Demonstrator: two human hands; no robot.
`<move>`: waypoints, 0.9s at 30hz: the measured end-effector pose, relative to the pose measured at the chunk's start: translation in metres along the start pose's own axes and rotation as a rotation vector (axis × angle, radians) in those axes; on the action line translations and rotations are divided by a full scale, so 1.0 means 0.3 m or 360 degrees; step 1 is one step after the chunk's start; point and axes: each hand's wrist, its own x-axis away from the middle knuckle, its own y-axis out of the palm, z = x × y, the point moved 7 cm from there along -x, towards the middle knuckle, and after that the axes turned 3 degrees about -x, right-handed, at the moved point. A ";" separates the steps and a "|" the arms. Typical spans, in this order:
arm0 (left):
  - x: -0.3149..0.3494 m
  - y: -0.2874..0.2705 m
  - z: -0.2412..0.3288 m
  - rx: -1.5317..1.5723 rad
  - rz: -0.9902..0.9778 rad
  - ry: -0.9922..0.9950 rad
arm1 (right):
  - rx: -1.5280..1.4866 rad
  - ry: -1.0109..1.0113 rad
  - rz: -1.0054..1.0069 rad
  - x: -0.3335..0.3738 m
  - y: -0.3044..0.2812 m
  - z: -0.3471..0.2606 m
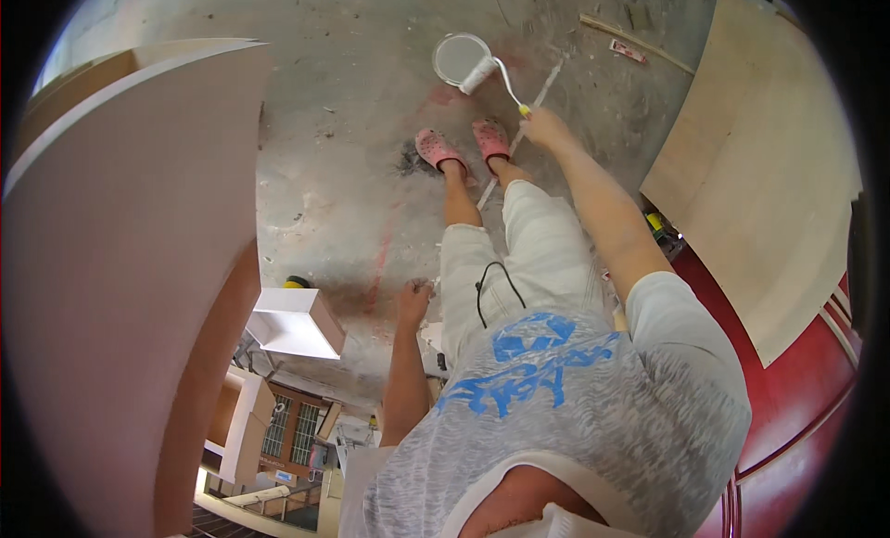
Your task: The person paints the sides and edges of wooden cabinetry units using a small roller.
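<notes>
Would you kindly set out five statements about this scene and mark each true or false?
1. The right hand holds a white paint roller. True.
2. The left hand holds a brush. False: no brush shows in it.
3. Pink, perforated clogs are being worn. True.
4. The round, white-rimmed container is behind the clogs. False: it is in front of them.
5. The flat, pale wooden panel is at the picture's right. True.

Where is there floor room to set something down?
The broadest open patch of speckled grey concrete floor lies between the large pale cabinet and the round pale bucket. Crowding sits around the bucket, pink perforated clogs and the white paint roller in the right hand.
</notes>
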 end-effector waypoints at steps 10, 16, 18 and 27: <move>-0.083 -0.033 -0.227 0.0805 0.0025 -0.0639 | 0.0494 0.0052 -0.0404 -0.693 0.173 -0.206; -0.125 -0.057 -0.362 0.0835 0.0042 -0.0778 | 0.0829 -0.0066 -0.0512 -0.961 0.342 -0.251; -0.144 -0.055 -0.392 0.0821 0.0019 -0.0810 | 0.0845 -0.0165 -0.0524 -0.970 0.365 -0.274; -0.194 -0.119 -0.344 0.0842 -0.0020 -0.0757 | 0.0721 -0.0273 -0.0486 -0.719 0.141 -0.205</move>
